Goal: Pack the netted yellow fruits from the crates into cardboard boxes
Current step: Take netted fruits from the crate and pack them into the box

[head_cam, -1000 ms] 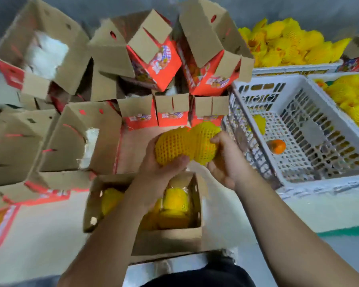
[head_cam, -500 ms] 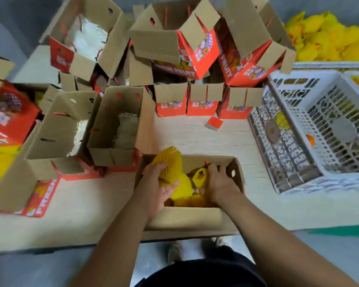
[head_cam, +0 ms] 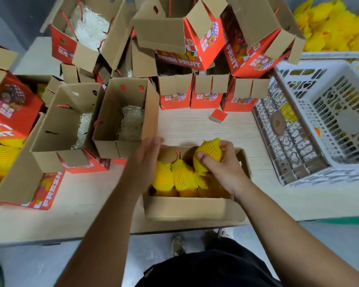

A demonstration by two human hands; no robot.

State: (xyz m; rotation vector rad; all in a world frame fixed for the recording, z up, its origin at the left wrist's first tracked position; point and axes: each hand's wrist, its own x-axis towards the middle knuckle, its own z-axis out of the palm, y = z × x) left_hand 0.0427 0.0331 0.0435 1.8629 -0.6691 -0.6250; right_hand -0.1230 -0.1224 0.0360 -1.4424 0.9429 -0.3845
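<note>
An open cardboard box (head_cam: 193, 210) stands at the table's near edge with several netted yellow fruits (head_cam: 174, 177) lying in it. My right hand (head_cam: 222, 166) grips one more netted fruit (head_cam: 208, 152) at the box's far right corner, partly above the rim. My left hand (head_cam: 147, 154) is at the box's left wall with straight fingers and holds nothing. A white plastic crate (head_cam: 311, 129) on the right holds only a few fruits. More netted fruits (head_cam: 332, 30) are heaped at the far right.
Several open cardboard boxes, red-printed, crowd the far and left side of the table; two (head_cam: 124, 114) right behind my left hand hold pale straw padding. A small red scrap (head_cam: 218, 116) lies on bare tabletop. Shoes show on the floor below the table edge.
The left hand has let its fruit down into the box and now lies empty at the left wall. The right hand has picked up a fruit at the box's far right.
</note>
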